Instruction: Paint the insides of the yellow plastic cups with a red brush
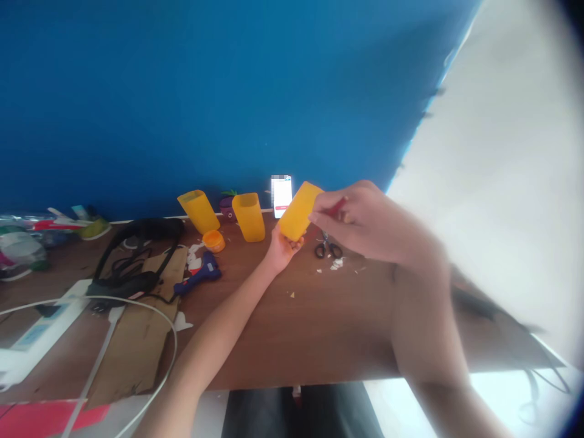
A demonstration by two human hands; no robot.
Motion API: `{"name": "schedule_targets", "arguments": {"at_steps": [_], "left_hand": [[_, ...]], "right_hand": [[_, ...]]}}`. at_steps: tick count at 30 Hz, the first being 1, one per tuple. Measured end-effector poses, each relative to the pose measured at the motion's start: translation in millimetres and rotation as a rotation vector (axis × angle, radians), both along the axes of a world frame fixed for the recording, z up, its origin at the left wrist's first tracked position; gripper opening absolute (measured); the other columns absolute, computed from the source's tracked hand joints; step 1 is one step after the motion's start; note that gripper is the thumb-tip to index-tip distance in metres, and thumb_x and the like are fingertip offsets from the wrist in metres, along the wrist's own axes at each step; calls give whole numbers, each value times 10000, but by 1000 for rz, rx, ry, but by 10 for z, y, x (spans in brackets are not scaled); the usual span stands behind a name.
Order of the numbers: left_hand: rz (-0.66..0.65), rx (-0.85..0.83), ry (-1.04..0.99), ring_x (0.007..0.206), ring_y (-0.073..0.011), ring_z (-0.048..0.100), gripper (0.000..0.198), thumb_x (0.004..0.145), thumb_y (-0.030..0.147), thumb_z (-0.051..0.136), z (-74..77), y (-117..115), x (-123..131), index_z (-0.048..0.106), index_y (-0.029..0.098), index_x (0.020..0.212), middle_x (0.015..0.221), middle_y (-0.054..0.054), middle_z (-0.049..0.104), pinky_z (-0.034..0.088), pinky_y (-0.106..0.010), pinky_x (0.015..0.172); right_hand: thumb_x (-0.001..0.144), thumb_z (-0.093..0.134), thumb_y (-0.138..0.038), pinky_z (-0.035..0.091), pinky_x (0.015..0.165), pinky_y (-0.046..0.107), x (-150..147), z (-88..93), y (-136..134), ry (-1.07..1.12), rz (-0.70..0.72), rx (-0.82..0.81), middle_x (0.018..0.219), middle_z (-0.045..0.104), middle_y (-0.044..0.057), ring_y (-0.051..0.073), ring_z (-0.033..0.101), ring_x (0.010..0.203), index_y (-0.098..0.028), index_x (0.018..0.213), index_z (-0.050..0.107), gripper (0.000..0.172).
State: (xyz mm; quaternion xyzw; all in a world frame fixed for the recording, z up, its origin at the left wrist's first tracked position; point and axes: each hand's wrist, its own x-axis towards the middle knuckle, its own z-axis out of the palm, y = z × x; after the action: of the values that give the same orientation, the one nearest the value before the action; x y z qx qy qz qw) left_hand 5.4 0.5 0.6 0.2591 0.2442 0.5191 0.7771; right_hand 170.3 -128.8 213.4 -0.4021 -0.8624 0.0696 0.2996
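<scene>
My left hand [283, 250] is closed around the bottom of a yellow plastic cup [298, 210], holding it tilted above the wooden table [283, 328]. My right hand [365, 222] is pinched on a thin red tool [336, 208] whose tip touches the cup's side. Two more yellow cups [199, 210] [249, 216] stand behind, near the blue wall. Small black scissors [327, 247] lie on the table just under my right hand.
An orange lid [213, 241], a blue glue gun [199, 276], black cables [137, 255], cardboard [137, 340] and a white power strip [41, 328] lie to the left. A lit phone [281, 194] leans on the wall. Paper scraps [337, 264] dot the table.
</scene>
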Motion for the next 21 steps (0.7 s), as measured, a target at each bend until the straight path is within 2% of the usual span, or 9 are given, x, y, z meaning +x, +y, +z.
{"name": "schedule_targets", "arguments": {"at_steps": [4,7,11,15,21], "left_hand": [[-5,-19,-9,681,-167,649,532,939,556,447,12,0,3,598,114,1194,855,-119,698,496,-243,582],[-6,-22,-18,676,-167,647,516,939,548,452,25,-3,0,608,115,1172,851,-121,699,500,-245,584],[-3,-31,-44,674,-164,647,520,935,560,451,21,-3,-8,609,117,1156,839,-115,694,502,-241,583],[0,-25,-33,666,-165,648,501,935,545,465,18,-9,-5,600,132,1185,831,-105,695,501,-242,577],[-21,-11,-17,668,-166,646,524,944,549,435,30,-15,-8,596,117,1194,848,-118,703,502,-245,582]], "right_hand": [[967,475,-275,249,526,310,-12,-6,7,31,-4,-11,507,415,-28,95,346,467,-196,657,529,325],[961,472,-256,236,520,316,-18,-13,18,-4,-26,-25,489,400,-24,96,322,451,-195,616,516,353],[968,465,-272,256,535,315,-10,-18,28,14,-16,18,531,457,-12,106,381,486,-198,644,544,342],[969,459,-281,257,522,312,-14,-13,26,7,7,-36,528,459,-18,94,350,461,-198,638,548,353],[954,480,-249,240,518,312,-8,-5,24,-23,-28,-2,482,402,-25,94,322,454,-197,623,554,344]]}}
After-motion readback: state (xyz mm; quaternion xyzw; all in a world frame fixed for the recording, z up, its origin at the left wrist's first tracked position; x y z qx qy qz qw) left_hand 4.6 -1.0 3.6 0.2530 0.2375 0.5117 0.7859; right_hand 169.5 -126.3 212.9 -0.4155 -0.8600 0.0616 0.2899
